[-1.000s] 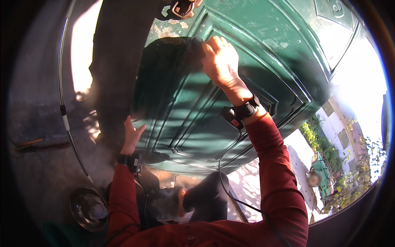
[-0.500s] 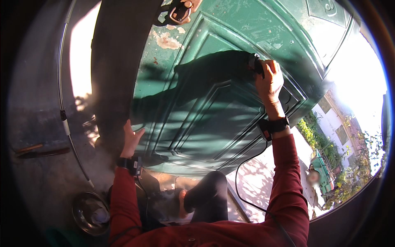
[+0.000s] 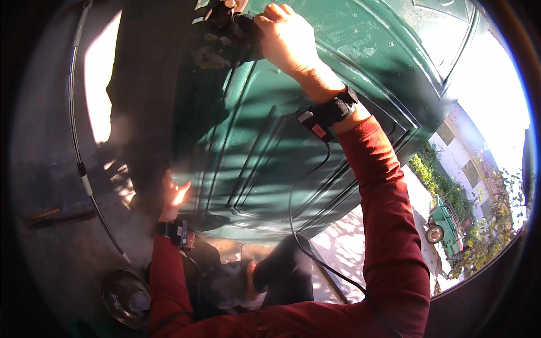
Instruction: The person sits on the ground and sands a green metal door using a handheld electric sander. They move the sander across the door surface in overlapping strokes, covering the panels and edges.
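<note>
A green panelled metal door [image 3: 304,152] fills the middle, its paint chipped near the top left. My right hand [image 3: 290,42] is up at the door's upper left, closed round a small black object [image 3: 248,31] whose kind I cannot make out. It is beside the metal latch [image 3: 228,5] and over the chipped patch, now in shadow. My left hand [image 3: 173,194] is low at the door's left edge. Its thumb and fingers are apart, with no loose thing seen in them; whether it presses on the edge I cannot tell.
A long thin pole [image 3: 73,112] leans at the left. Below it stands a round metal basin [image 3: 121,298] with something pale inside. A wooden-handled tool [image 3: 59,218] lies at far left. A black cable [image 3: 290,208] hangs from my right wrist. Outside is a green vehicle [image 3: 445,228].
My right hand has moved up and left across the door with the black object, from the panel's upper right to beside the latch. My left hand has hardly moved.
</note>
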Demonstrator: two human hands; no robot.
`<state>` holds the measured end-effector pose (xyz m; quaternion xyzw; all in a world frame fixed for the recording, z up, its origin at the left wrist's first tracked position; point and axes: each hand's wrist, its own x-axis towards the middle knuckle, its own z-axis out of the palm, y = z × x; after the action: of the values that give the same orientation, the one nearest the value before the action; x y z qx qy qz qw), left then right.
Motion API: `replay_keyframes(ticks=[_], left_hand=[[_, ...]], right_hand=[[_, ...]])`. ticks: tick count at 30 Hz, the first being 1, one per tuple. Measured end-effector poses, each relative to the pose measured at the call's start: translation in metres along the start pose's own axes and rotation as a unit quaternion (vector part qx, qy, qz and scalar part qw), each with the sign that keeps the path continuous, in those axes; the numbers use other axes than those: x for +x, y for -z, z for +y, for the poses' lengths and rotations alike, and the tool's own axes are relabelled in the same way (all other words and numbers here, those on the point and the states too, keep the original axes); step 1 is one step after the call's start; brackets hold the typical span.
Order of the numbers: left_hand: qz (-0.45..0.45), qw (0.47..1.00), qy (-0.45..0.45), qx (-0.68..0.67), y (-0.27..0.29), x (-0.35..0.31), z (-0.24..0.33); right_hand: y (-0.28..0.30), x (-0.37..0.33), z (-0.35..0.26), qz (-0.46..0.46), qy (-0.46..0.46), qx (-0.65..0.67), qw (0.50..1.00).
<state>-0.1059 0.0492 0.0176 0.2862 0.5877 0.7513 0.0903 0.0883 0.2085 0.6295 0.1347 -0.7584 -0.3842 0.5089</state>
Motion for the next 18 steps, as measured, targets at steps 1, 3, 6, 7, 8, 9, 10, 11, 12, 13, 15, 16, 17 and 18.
replay_keyframes(ticks=[1, 3, 6, 7, 8, 9, 10, 11, 12, 13, 15, 16, 17, 18], left_hand=[[0.001, 1.0, 0.007, -0.004, 0.002, -0.001, 0.005], [0.01, 0.999, 0.026, -0.033, 0.004, -0.003, 0.015], [0.012, 0.999, 0.034, 0.041, 0.006, -0.005, 0.03], [0.006, 0.997, 0.051, 0.062, 0.006, -0.005, 0.034], [0.003, 0.996, 0.05, 0.069, 0.006, -0.006, 0.036], [0.001, 0.996, 0.048, 0.07, 0.006, -0.006, 0.038], [0.0, 0.996, 0.045, 0.072, 0.005, -0.006, 0.039], [0.002, 0.997, 0.041, 0.066, 0.004, -0.006, 0.039], [0.007, 0.998, 0.025, 0.056, 0.003, -0.005, 0.039], [0.006, 0.997, 0.034, 0.067, 0.001, -0.005, 0.039], [0.016, 0.996, 0.031, 0.077, -0.001, -0.003, 0.039], [0.019, 0.997, 0.033, 0.067, -0.002, -0.003, 0.039], [0.012, 0.997, 0.033, 0.072, -0.003, -0.003, 0.038], [0.013, 0.997, 0.033, 0.076, -0.004, -0.004, 0.036]], right_hand=[[-0.002, -0.001, -0.005, -0.019, 0.027, 0.004, 0.999], [0.02, -0.026, 0.011, -0.06, -0.019, -0.001, 0.998], [0.063, -0.081, 0.045, -0.06, -0.106, -0.003, 0.993], [0.078, -0.106, 0.063, -0.09, -0.156, -0.021, 0.983], [0.09, -0.132, 0.081, -0.074, -0.157, -0.024, 0.984], [0.105, -0.158, 0.096, -0.074, -0.151, -0.031, 0.985], [0.118, -0.18, 0.108, -0.089, -0.16, -0.054, 0.982], [0.126, -0.196, 0.113, -0.066, -0.151, -0.073, 0.984], [0.134, -0.205, 0.115, -0.074, -0.147, -0.083, 0.983], [0.136, -0.208, 0.115, -0.039, -0.126, -0.089, 0.987], [0.133, -0.2, 0.105, -0.03, -0.128, -0.079, 0.988], [0.128, -0.189, 0.097, -0.057, -0.161, -0.092, 0.981], [0.118, -0.174, 0.092, -0.018, -0.105, -0.065, 0.992], [0.107, -0.159, 0.086, -0.018, -0.082, -0.065, 0.994]])
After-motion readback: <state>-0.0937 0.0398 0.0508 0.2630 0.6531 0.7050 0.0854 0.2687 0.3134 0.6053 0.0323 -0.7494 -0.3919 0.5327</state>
